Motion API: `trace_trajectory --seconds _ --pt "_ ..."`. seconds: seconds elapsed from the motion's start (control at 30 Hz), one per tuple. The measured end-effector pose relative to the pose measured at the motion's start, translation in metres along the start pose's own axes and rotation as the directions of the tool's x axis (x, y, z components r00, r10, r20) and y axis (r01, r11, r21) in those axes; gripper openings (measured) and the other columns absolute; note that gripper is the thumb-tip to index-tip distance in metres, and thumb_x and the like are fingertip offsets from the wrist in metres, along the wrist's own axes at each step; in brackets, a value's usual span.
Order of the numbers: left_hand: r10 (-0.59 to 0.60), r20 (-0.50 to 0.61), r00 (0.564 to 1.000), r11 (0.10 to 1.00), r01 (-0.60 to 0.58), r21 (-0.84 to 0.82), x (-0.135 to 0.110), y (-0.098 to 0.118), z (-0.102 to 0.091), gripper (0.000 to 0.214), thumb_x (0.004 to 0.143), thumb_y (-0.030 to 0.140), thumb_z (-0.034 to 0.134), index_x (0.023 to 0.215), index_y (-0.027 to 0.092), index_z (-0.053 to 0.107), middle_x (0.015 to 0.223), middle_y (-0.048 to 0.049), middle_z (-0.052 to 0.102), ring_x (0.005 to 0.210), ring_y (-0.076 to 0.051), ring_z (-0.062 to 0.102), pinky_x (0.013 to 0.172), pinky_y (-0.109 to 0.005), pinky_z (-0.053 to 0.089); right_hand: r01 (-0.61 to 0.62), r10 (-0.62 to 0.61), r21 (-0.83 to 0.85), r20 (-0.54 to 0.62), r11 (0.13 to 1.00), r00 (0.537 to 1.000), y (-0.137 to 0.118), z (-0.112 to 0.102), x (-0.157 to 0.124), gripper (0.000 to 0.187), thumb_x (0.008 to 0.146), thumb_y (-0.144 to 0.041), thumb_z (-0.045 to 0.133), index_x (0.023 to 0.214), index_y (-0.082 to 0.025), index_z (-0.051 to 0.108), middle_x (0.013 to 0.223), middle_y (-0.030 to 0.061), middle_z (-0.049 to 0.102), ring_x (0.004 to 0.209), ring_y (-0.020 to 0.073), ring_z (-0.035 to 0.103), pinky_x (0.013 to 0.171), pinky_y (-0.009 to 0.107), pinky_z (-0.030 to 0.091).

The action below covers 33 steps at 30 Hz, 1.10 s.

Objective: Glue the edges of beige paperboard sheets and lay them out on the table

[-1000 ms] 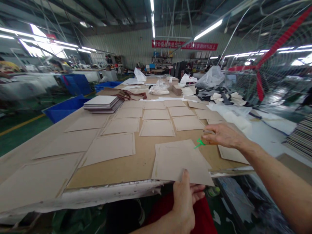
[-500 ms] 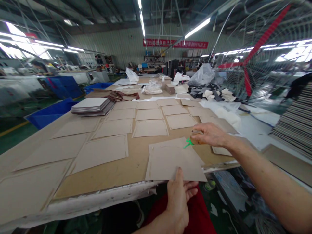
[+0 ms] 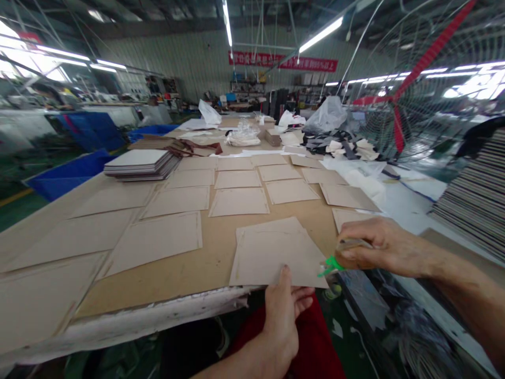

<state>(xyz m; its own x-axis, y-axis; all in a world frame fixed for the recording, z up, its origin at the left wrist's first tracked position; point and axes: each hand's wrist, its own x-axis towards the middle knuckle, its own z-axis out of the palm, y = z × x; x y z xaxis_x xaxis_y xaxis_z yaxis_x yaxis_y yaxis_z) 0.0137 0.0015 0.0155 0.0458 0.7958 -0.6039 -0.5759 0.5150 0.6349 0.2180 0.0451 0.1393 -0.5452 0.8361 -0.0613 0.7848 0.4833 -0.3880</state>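
My left hand (image 3: 284, 310) pinches the near edge of a grey-beige cardboard sheet (image 3: 272, 251) that lies at the front edge of the long table (image 3: 165, 273), thumb on top and fingers under it. My right hand (image 3: 376, 246) is closed on a small roll-like tool with a green tip (image 3: 330, 265), held at the sheet's near right corner. Several similar sheets (image 3: 239, 201) lie in rows on the table beyond.
A stack of grey boards (image 3: 138, 163) sits at the far left of the table, with blue bins (image 3: 65, 176) beside it. Plastic bags and fabric scraps (image 3: 335, 142) lie at the far end. A big red-bladed fan (image 3: 398, 113) and stacked boards (image 3: 477, 200) stand on the right.
My right hand has drawn the green-tipped tool from the sheet's far right corner back to its near right corner. My left hand keeps its hold on the sheet's near edge.
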Motion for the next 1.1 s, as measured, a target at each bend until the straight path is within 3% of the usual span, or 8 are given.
trace_trajectory --seconds 0.3,0.43,0.6,0.77,0.97,1.1 --pt "0.001 -0.007 1.000 0.999 -0.001 0.044 0.001 0.000 -0.001 0.031 0.096 0.035 0.051 0.100 0.006 0.060 0.079 -0.0141 0.073 0.062 -0.016 0.069 0.051 -0.021 0.052 -0.105 0.073 -0.147 -0.205 0.984 0.976 0.008 0.002 0.031 0.028 0.093 -0.041 0.049 0.079 -0.021 0.060 0.076 0.0024 0.061 0.068 0.0188 0.055 0.061 0.028 0.036" --pt "-0.003 0.003 1.000 0.999 0.003 0.038 0.001 0.000 -0.001 0.032 0.096 0.036 0.052 0.098 0.005 0.061 0.080 -0.0145 0.073 0.063 -0.017 0.069 0.052 -0.022 0.052 -0.028 0.007 -0.138 -0.149 0.990 0.989 0.002 0.007 0.006 0.027 0.095 -0.042 0.049 0.082 -0.022 0.063 0.077 0.0016 0.061 0.072 0.0192 0.055 0.066 0.030 0.036" --pt "-0.005 0.023 1.000 1.000 0.005 0.024 0.002 0.001 -0.003 0.030 0.094 0.035 0.055 0.098 0.006 0.062 0.080 -0.0142 0.073 0.065 -0.018 0.070 0.056 -0.024 0.054 0.044 -0.041 0.027 -0.114 0.999 0.993 -0.014 0.016 -0.034 0.026 0.098 -0.040 0.048 0.083 -0.023 0.062 0.077 -0.0002 0.059 0.071 0.0162 0.055 0.064 0.028 0.036" --pt "-0.018 0.029 0.999 1.000 0.017 0.023 0.005 -0.001 -0.006 0.029 0.093 0.035 0.056 0.099 0.007 0.062 0.081 -0.0145 0.074 0.066 -0.019 0.071 0.060 -0.026 0.055 0.035 -0.020 0.075 -0.197 0.997 0.980 -0.013 0.026 -0.040 0.021 0.099 -0.038 0.050 0.088 -0.024 0.063 0.078 -0.0010 0.058 0.070 0.0148 0.055 0.063 0.028 0.038" --pt "-0.008 0.024 1.000 1.000 0.008 0.020 0.004 -0.001 -0.005 0.029 0.093 0.035 0.057 0.097 0.007 0.062 0.079 -0.0145 0.074 0.066 -0.019 0.071 0.060 -0.026 0.055 -0.002 0.029 0.134 -0.205 0.991 0.978 -0.009 0.035 -0.059 0.016 0.097 -0.037 0.054 0.098 -0.026 0.065 0.086 0.0006 0.064 0.074 0.0163 0.060 0.065 0.028 0.042" --pt "-0.008 0.027 1.000 1.000 0.008 0.020 0.004 0.000 -0.004 0.028 0.093 0.035 0.057 0.098 0.008 0.062 0.080 -0.0145 0.074 0.067 -0.020 0.071 0.059 -0.026 0.055 0.001 0.067 0.190 -0.353 0.982 0.933 -0.003 0.047 -0.073 0.013 0.097 -0.035 0.055 0.104 -0.028 0.063 0.093 0.0007 0.065 0.081 0.0171 0.061 0.068 0.027 0.044"
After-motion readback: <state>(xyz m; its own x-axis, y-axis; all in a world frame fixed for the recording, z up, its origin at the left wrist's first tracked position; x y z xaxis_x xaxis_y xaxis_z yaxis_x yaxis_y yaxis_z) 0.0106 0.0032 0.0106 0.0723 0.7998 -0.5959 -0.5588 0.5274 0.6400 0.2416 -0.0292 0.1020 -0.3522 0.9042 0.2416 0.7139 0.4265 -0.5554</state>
